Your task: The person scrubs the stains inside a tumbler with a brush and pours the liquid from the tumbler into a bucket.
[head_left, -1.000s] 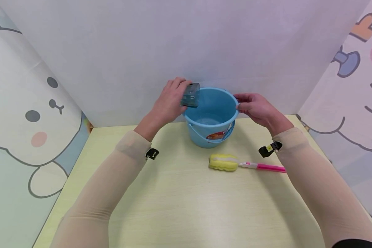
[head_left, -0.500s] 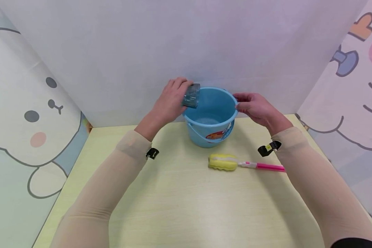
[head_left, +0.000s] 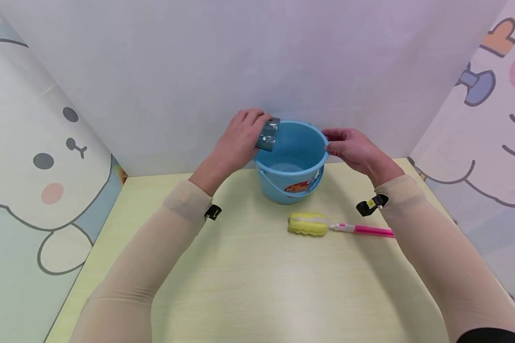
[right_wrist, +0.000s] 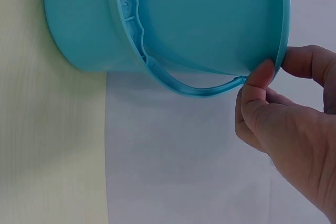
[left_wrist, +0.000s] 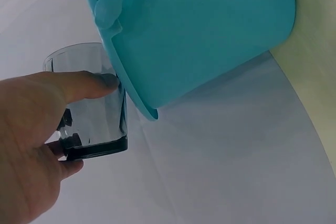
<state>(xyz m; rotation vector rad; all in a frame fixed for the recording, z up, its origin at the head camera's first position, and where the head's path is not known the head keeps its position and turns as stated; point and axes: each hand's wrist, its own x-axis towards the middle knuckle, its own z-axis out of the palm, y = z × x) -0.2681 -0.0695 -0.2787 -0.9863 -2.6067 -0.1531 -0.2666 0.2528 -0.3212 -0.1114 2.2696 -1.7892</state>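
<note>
A blue bucket [head_left: 292, 157] stands upright on the table near the back wall, its handle folded down at the front. My left hand [head_left: 239, 138] grips a clear dark-tinted cup [head_left: 268, 135], tilted over the bucket's left rim. In the left wrist view the thumb lies along the side of the cup [left_wrist: 94, 114], right by the rim. With thumb and fingers, my right hand [head_left: 353, 148] pinches the bucket's right rim; the right wrist view shows the thumb outside the rim, close to the handle's joint [right_wrist: 241, 79].
In front of the bucket lies a yellow sponge brush [head_left: 308, 224] with a pink and white handle [head_left: 371, 231], partly behind the right forearm. A pale wall [head_left: 197, 71] rises at the table's back edge, and printed cartoon panels flank both sides.
My left hand has shifted slightly right, and the cup leans further over the bucket. The right hand keeps its pinch on the rim, and the bucket stays in place.
</note>
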